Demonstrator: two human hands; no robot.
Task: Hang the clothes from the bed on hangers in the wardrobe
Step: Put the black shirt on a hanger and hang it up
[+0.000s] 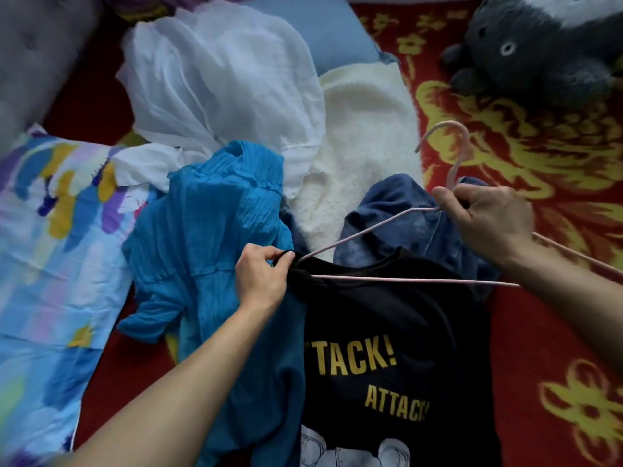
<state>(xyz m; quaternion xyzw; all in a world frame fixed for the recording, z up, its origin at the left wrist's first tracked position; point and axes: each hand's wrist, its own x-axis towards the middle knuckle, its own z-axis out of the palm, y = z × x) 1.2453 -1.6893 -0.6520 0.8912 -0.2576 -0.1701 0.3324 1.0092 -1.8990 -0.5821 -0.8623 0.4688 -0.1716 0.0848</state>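
A black T-shirt [387,318] with yellow "ATTACK!" print lies in front of me on the bed. My left hand [261,276] pinches its collar at the left shoulder. My right hand [488,219] grips a thin pink hanger [397,280] just below its hook. The hanger's left end sits inside the shirt's neck opening by my left fingers, and its right end sticks out past my right wrist. Around the shirt lie a teal pleated garment [215,224], a blue denim piece [397,210], a white sheer garment [219,79] and a cream fleece garment [364,136].
The bed is covered with a red blanket with yellow flowers [539,332]. A grey plush toy [539,52] sits at the top right. A colourful patterned pillow [50,247] lies on the left, a light blue pillow [330,32] at the top, a grey headboard [37,52] top left.
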